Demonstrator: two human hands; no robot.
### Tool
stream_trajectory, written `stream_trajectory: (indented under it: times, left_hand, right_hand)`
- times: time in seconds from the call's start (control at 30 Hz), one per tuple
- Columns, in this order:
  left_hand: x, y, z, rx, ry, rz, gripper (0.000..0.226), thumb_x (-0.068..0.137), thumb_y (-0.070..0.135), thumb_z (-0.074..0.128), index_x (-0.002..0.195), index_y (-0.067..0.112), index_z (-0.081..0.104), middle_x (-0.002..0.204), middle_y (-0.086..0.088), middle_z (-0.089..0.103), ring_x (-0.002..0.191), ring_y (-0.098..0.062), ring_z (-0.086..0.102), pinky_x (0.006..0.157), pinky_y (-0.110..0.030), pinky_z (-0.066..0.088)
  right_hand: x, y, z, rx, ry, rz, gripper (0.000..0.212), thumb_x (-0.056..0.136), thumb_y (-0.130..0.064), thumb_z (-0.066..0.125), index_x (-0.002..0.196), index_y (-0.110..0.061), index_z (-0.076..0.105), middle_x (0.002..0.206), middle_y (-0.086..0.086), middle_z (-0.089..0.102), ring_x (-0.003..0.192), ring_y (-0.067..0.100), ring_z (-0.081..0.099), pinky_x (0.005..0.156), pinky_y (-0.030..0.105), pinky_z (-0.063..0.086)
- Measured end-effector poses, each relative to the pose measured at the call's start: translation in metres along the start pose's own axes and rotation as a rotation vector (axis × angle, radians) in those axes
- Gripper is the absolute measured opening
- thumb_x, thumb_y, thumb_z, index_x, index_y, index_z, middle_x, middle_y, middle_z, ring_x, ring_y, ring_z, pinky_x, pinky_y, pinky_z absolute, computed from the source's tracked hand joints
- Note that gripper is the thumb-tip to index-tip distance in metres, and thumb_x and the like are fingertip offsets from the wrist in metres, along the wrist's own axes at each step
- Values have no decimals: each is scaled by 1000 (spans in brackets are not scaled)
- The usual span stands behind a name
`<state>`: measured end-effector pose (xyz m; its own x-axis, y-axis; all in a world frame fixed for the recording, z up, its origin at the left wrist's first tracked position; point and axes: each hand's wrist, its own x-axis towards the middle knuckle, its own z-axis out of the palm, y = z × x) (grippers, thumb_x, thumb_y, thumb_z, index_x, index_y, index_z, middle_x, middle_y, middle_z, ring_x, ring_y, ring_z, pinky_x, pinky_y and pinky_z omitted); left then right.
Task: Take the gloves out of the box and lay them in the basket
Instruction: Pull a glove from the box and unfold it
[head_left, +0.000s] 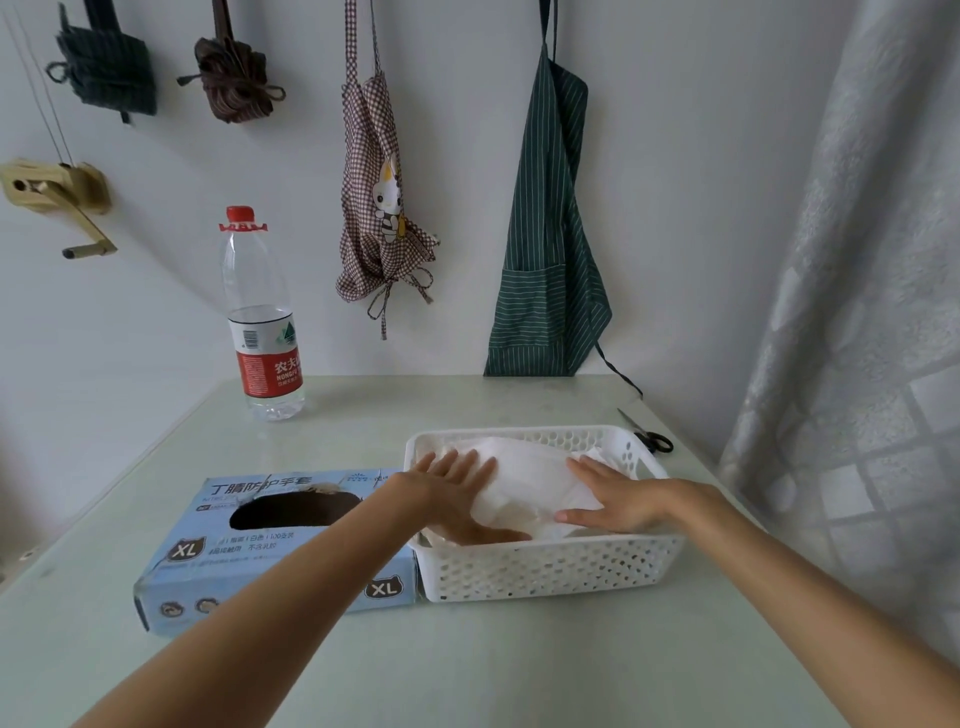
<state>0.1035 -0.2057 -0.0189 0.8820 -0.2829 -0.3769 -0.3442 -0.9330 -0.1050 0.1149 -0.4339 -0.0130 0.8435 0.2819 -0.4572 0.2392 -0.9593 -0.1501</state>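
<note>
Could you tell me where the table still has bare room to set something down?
Bare: the near strip of the pale green table, and between the clear plastic bottle and white perforated basket. Crowded: blue cardboard glove box against basket, black-handled scissors behind.

place: home, kitchen corner, I reckon | signs: my aprons (548, 234) hang on the wall, a water bottle (262, 322) and scissors (649, 434) sit on my table (467, 665), curtain (857, 312) beside it

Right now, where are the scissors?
In the head view, the scissors lie on the table at its far right, just behind the white basket and below the hanging green striped apron.
</note>
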Motion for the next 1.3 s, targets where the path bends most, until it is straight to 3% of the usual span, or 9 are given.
stream_trajectory:
  times: [0.3,0.4,0.57,0.7,0.8,0.9,1.03,1.17,1.3]
  left_hand:
    - [-13,2,-12,-31,58,-38,110,72,88,29,148,26,-20,156,-1,-23,144,-21,-20,116,-43,-15]
    - [-19,-7,-8,-35,81,-62,107,71,89,26,149,29,-17,157,2,-20,144,-20,-20,115,-42,-17]
    - [-20,-11,3,-72,103,-46,102,73,87,21,149,29,-15,158,0,-19,144,-20,-20,116,-43,-16]
    - [-43,-49,-2,-384,226,-6,116,55,96,5,149,32,-12,158,5,-16,144,-14,-16,117,-44,-12]
    - [-73,-107,13,-403,239,-31,138,32,104,5,150,34,-6,158,6,-14,145,-15,-13,116,-44,-6]
    - [-100,-156,35,-397,142,-151,140,34,105,20,151,31,-4,159,3,-10,147,-19,-7,117,-45,1]
    - [-113,-181,57,-569,163,-295,105,69,80,39,152,25,3,160,-1,1,147,-22,7,119,-45,12]
    - [-122,-185,73,-587,53,-250,161,17,104,31,152,24,-7,159,4,-12,147,-20,0,118,-43,9]
    - [-122,-185,81,-588,117,-245,165,10,103,34,151,28,-10,159,6,-8,146,-22,0,116,-49,14]
  right_hand:
    - [-10,3,-12,95,47,-62,81,94,-53,44,152,-27,-7,158,-9,-17,147,11,-11,118,33,1]
    - [-15,6,-7,66,140,-104,72,99,-49,33,152,-25,-9,158,-8,-18,145,9,-17,116,31,-5]
    - [-14,8,4,183,47,-45,68,98,-48,38,153,-31,1,158,-13,-14,147,13,-11,118,35,2]
    - [-16,2,-11,301,411,-113,35,94,-34,56,128,-36,49,151,-9,30,142,13,21,114,32,23]
    - [-19,-26,-23,256,653,-212,23,94,-28,58,117,-33,58,129,-10,50,131,14,36,107,32,29]
    - [-18,-74,-27,270,603,-334,22,95,-25,56,115,-29,62,121,-14,53,126,10,39,104,26,30]
    - [-7,-139,-23,229,489,-476,20,95,-24,55,111,-32,65,121,-14,57,120,6,45,101,26,34]
    - [11,-181,-14,123,342,-476,22,95,-29,55,114,-31,65,123,-13,60,118,8,48,99,30,39]
    - [12,-200,-6,73,244,-516,40,85,-41,67,124,-30,61,119,-14,59,109,6,51,93,29,43]
